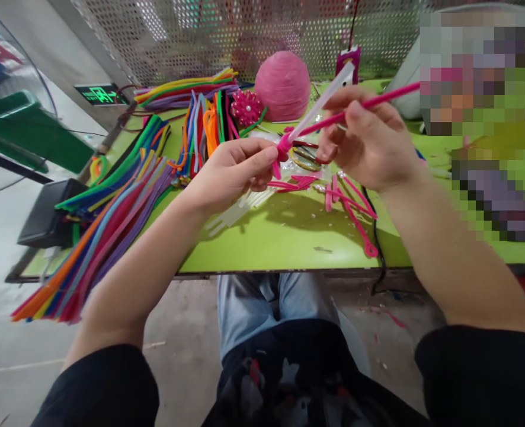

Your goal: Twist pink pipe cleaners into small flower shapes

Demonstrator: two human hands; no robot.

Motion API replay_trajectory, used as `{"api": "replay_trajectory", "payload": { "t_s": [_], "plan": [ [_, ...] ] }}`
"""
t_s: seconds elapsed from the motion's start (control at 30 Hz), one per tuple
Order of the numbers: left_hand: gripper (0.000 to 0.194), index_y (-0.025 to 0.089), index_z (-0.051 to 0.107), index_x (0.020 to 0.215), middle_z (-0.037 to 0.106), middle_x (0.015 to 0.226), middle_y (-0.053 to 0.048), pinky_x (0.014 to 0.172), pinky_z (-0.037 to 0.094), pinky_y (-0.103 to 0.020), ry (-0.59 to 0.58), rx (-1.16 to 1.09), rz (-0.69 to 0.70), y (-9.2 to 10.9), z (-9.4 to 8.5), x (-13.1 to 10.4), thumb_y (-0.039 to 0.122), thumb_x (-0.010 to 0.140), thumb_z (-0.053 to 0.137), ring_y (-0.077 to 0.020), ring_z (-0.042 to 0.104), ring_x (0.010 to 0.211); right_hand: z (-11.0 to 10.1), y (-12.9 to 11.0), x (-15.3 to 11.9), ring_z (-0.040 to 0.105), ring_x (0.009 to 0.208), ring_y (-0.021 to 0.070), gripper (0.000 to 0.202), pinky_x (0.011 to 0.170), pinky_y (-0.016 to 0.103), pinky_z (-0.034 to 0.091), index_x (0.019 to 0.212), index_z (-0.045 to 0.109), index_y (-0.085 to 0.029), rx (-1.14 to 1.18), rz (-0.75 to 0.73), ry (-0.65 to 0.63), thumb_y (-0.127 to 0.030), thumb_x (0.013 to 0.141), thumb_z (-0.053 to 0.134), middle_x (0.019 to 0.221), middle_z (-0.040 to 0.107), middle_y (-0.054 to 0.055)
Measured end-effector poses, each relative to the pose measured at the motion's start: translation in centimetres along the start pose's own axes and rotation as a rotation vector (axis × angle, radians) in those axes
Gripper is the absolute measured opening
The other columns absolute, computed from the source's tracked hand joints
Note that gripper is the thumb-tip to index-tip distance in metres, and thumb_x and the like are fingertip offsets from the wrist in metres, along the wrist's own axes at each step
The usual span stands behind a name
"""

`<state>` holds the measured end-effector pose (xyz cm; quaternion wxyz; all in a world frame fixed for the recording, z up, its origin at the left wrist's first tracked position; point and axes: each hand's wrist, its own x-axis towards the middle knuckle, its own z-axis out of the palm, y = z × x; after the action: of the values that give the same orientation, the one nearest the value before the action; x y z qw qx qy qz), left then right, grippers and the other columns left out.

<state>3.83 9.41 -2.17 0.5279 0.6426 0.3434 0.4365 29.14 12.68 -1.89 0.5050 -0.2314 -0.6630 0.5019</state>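
Leftmost, a black box is seen at the edge of the green counter, and a long multicoloured bundle of fuzzy stems is spread beside it, its near ends projected past the edge. Shorter bundles are laid farther along. Below the left hand, some translucent sticks are scattered. By that hand, the lower end of a white stick is pinched between thumb and fingers, where a pink fuzzy stem is wrapped around it, above the counter. Behind, a pink flower is placed just beside a pink ball. Cut pink pieces are strewn on the counter. By the right hand, the stem's free length is gripped between thumb and fingers; whether the stick is touched there cannot be told.
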Motion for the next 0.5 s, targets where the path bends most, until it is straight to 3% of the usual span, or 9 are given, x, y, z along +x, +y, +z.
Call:
{"api": "replay_trajectory", "payload": {
  "t_s": [0.1,0.23,0.37,0.5],
  "plan": [
    [0.047,0.02,0.069,0.081,0.047,0.059,0.004,0.041,0.036,-0.02,0.004,-0.005,0.022,-0.2,0.0,0.1,0.063,0.09,0.085,-0.0042,0.04,0.045,0.5,-0.2,-0.1,0.06,0.082,0.0175,0.054,0.073,0.032,0.055,0.126,0.072,-0.037,-0.064,-0.11,-0.012,-0.049,0.078,0.094,0.103,0.065,-0.001],
    [0.055,0.021,0.067,0.074,0.054,0.061,0.003,0.041,0.031,-0.02,0.087,-0.021,0.113,-0.4,0.7,0.0,0.07,0.079,0.091,-0.0042,0.042,0.046,3.4,0.3,-1.1,0.064,0.085,0.0157,0.057,0.069,0.028,0.055,0.126,0.07,-0.031,-0.052,-0.054,-0.133,-0.045,0.077,0.096,0.1,0.066,-0.002],
    [0.057,0.022,0.069,0.079,0.06,0.062,0.004,0.041,0.032,-0.02,0.214,0.064,0.172,-0.5,1.5,-0.2,0.074,0.075,0.091,-0.0036,0.043,0.046,6.1,0.0,-2.1,0.062,0.08,0.0132,0.04,0.066,0.025,0.055,0.112,0.067,-0.029,-0.003,-0.028,-0.014,-0.034,0.083,0.094,0.093,0.067,-0.004],
    [0.06,0.023,0.067,0.083,0.058,0.06,0.006,0.041,0.033,-0.018,0.265,0.113,0.185,-0.9,1.8,-0.2,0.079,0.076,0.088,-0.0035,0.046,0.044,6.7,-0.3,-2.3,0.068,0.084,0.0146,0.027,0.074,0.027,0.061,0.1,0.069,-0.026,-0.019,0.047,0.094,-0.028,0.084,0.09,0.091,0.071,-0.002]
  ]
}}
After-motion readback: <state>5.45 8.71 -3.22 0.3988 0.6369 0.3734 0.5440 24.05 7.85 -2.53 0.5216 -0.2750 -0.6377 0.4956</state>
